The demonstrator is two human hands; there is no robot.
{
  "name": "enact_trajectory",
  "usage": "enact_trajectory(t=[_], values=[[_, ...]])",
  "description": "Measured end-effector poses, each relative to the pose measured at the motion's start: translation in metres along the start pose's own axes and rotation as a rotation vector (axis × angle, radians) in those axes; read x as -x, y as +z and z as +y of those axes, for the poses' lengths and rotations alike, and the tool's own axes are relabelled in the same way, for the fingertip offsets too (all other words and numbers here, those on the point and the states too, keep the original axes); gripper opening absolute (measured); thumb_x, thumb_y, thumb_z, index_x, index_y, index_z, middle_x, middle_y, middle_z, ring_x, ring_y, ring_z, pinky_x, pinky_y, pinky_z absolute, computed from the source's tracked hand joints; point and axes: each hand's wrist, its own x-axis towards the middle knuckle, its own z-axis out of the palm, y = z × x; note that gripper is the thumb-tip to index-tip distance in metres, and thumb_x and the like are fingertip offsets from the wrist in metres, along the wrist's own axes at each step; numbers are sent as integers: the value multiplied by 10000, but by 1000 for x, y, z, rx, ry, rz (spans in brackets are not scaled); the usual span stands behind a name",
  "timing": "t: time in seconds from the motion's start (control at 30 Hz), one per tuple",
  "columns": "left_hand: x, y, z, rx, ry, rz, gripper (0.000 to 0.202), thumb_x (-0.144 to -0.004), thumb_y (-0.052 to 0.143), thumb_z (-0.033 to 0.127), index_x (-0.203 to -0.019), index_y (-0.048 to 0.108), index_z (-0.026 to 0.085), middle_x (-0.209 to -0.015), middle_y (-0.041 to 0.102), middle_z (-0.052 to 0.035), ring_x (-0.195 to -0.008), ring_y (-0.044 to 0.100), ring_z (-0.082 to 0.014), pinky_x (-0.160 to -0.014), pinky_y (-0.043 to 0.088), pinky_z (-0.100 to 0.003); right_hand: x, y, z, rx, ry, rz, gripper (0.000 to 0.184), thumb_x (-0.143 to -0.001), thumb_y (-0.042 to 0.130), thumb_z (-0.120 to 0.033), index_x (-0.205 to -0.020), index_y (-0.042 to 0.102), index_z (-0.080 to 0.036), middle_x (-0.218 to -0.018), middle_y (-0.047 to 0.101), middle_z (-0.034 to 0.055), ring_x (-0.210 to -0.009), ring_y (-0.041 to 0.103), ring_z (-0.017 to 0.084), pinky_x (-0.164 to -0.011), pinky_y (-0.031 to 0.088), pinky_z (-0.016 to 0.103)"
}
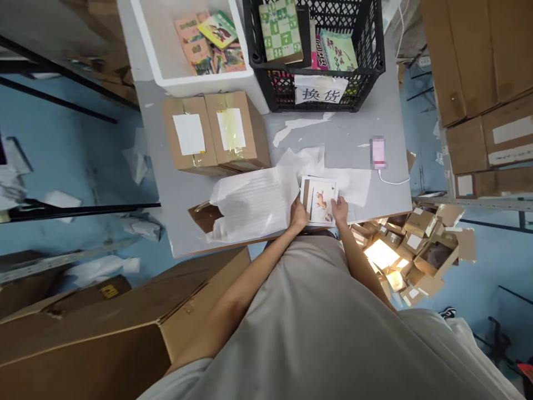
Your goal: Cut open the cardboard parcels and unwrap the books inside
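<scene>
Near the table's front edge lies a thin book (pixel 320 201), white with a brown strip and an orange animal picture on its cover. My left hand (pixel 298 215) is closed at its left edge, and my right hand (pixel 340 211) grips its right edge. White foam wrapping sheet (pixel 254 203) spreads out to the left of the book, and more of it shows behind and to the right. A torn piece of brown cardboard (pixel 205 215) sticks out from under the sheet's left end.
Two taped cardboard boxes (pixel 214 133) stand behind the wrapping. Farther back are a white bin (pixel 208 83) and a black crate (pixel 362 83), both with books. A phone (pixel 378 153) on a cable lies at right. Large open carton (pixel 200 300) below left; cartons piled (pixel 416 241) right.
</scene>
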Motion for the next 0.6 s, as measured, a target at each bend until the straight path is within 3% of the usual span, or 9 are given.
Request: enact_trajectory(t=[0.13, 0.3, 0.43, 0.53, 0.6], values=[[-16, 6, -9, 41, -112, 106, 743, -751, 702, -12, -1473, 572, 101, -1627, 589, -300, -1653, 436, -428, -1380, 307, -565, -7, 6, 9, -3, 88, -39, 386, -889, 736, -483, -1131, 682, -188, -1097, 853, 136, -1193, 776, 317, -1014, 637, 422], [-29, 0, -13, 91, -210, 117, 400, -844, 782, 196, -1232, 699, 145, -1407, 744, -263, -1562, 545, -456, -1296, 425, -571, -2, 5, 3, -91, 83, -165, 399, -892, 764, -570, -1041, 754, -200, -1118, 875, 154, -1176, 818, 343, -1012, 655, 435], [-14, -6, -2, 205, -162, 27, 347, -832, 844, 341, -1115, 737, 169, -1156, 835, -160, -1232, 765, -390, -1126, 583, -514, 13, -25, -9, -154, 10, -136, 586, -895, 721, -687, -1209, 767, -195, -1348, 832, 179, -1351, 752, 366, -1195, 579, 537], [2, -7, 14, 290, -80, 4, 478, -830, 861, 437, -1201, 732, 164, -1177, 843, -128, -1187, 784, -351, -1106, 601, -495, 25, -56, -21, -226, -131, -143, 699, -919, 679, -773, -1310, 766, -200, -1432, 801, 177, -1391, 728, 372, -1247, 545, 557], [8, -9, 27, 365, -3, -24, 544, -853, 849, 500, -1278, 725, 184, -1293, 830, -126, -1254, 770, -339, -1153, 582, -483, 29, -75, -36, -292, -200, -168, 661, -970, 672, -746, -1376, 754, -231, -1473, 787, 146, -1405, 720, 355, -1259, 542, 551]])
